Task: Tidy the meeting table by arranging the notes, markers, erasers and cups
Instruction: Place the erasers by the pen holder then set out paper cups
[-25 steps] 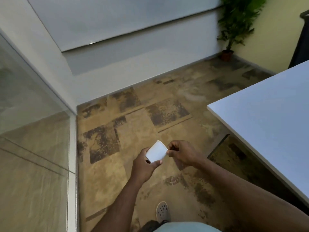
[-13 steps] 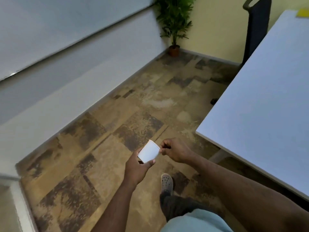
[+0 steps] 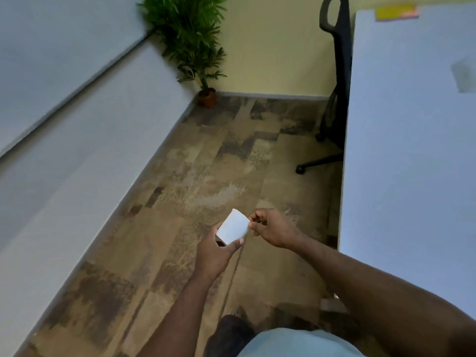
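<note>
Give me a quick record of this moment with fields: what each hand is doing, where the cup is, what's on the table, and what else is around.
left hand: holds the white cup over the floor
right hand: pinches the cup's rim
table: to the right, yellow notes at its far end
chair: black, beside the table
plant: potted, in the far corner

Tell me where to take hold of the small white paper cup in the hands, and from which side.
Grip the small white paper cup around its side wall, near the wider rim end, coming from the right. It lies tilted in the left hand, whose grip covers the lower left end, while the right hand pinches the rim; the upper wall is the bare part.
</note>
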Tool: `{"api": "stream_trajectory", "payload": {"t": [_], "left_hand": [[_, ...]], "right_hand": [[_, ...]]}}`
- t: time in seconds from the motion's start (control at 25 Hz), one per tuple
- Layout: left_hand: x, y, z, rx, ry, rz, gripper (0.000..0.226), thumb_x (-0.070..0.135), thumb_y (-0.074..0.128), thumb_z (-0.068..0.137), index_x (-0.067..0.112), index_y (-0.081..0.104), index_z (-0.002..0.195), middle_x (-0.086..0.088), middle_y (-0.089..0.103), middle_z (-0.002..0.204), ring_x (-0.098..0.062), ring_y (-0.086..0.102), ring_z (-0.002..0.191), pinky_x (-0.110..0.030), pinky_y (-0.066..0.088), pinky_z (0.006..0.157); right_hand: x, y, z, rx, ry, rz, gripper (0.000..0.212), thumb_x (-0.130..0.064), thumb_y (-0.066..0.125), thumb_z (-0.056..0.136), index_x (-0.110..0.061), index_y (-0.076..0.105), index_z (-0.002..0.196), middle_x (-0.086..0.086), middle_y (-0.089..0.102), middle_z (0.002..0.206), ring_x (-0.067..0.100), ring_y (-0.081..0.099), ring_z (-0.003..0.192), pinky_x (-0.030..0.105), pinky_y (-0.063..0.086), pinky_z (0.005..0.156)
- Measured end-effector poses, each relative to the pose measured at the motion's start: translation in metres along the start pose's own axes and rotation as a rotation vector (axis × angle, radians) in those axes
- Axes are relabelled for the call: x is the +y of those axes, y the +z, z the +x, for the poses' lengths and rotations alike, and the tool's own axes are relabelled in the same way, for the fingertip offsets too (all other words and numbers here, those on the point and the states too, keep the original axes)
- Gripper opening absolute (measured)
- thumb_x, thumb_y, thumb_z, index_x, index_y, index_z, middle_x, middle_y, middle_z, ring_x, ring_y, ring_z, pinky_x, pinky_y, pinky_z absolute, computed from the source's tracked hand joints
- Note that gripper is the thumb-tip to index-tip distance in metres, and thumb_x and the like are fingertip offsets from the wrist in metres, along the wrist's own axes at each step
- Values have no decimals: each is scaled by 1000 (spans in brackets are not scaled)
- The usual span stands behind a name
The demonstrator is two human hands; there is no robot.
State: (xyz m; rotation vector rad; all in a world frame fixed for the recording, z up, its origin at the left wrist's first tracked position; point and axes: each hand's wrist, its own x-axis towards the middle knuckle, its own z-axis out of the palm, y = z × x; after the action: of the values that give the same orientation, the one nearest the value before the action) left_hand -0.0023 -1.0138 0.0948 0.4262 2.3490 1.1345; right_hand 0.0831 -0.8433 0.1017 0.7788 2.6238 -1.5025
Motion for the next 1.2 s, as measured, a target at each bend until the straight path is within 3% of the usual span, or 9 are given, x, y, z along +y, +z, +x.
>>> {"api": "stream_trajectory", "payload": {"t": [0.16, 0.28, 0.44, 0.64, 0.8, 0.88, 0.96, 1.08, 1.2], "left_hand": [[33, 8, 113, -182, 93, 3, 67, 42, 84, 70, 30, 55, 129, 13, 65, 104, -4, 62, 89, -21, 46, 63], [63, 22, 198, -369, 166, 27, 67, 40, 84, 70, 29, 56, 130, 8, 66, 110, -9, 63, 94, -23, 48, 66], [119, 53, 279, -606, 270, 80, 68, 40, 86, 69, 30, 56, 129, 11, 68, 107, -7, 64, 92, -22, 49, 68], [200, 121, 340, -851, 446, 204, 62, 47, 83, 69, 37, 56, 124, 13, 68, 103, -4, 64, 90, -16, 47, 65], [268, 204, 376, -1002, 531, 276, 64, 49, 80, 71, 34, 54, 127, 14, 64, 108, -5, 62, 94, -17, 47, 66], [304, 255, 392, -1037, 571, 310, 65, 49, 79, 72, 34, 51, 129, 14, 62, 111, -6, 60, 97, -19, 47, 67], [343, 312, 408, -1035, 589, 375, 70, 48, 76, 76, 33, 44, 137, 12, 61, 116, -8, 60, 101, -22, 48, 73], [387, 379, 432, -1021, 524, 539, 81, 45, 72, 82, 25, 31, 149, 2, 52, 139, -16, 53, 119, -27, 46, 92], [422, 452, 454, -1068, 634, 770, 84, 48, 65, 87, 20, 23, 154, -2, 28, 157, -20, 35, 140, -31, 33, 111]], "right_hand": [[6, -28, 70, 126, 122, -2, 20, -35, 54, 95, -23, 69, 99, -10, 69, 79, 9, 64, 68, 32, 54, 63], [9, -58, 114, 247, 212, 19, 21, -34, 53, 96, -22, 69, 103, -10, 67, 80, 7, 63, 67, 22, 49, 56], [11, -98, 149, 419, 352, 104, 21, -30, 52, 98, -18, 67, 107, -3, 71, 96, 8, 66, 79, 23, 55, 69], [38, -156, 166, 682, 440, 211, 18, -32, 49, 98, -21, 60, 107, -4, 67, 110, 7, 62, 94, 26, 56, 83], [90, -218, 187, 865, 561, 228, 21, -38, 49, 98, -28, 60, 113, -15, 61, 106, 1, 57, 91, 11, 46, 74], [123, -261, 197, 943, 594, 220, 16, -36, 50, 97, -29, 62, 103, -17, 64, 98, 3, 61, 87, 18, 49, 74], [163, -315, 203, 1034, 625, 245, 13, -33, 52, 95, -27, 64, 94, -12, 70, 87, 7, 64, 80, 26, 52, 72], [208, -384, 202, 1143, 722, 237, 10, -29, 56, 93, -25, 64, 88, -9, 66, 72, 7, 60, 67, 15, 43, 59], [263, -461, 200, 1249, 839, 190, 11, -24, 58, 92, -20, 68, 91, -9, 62, 69, 9, 57, 65, 11, 33, 52]]}}
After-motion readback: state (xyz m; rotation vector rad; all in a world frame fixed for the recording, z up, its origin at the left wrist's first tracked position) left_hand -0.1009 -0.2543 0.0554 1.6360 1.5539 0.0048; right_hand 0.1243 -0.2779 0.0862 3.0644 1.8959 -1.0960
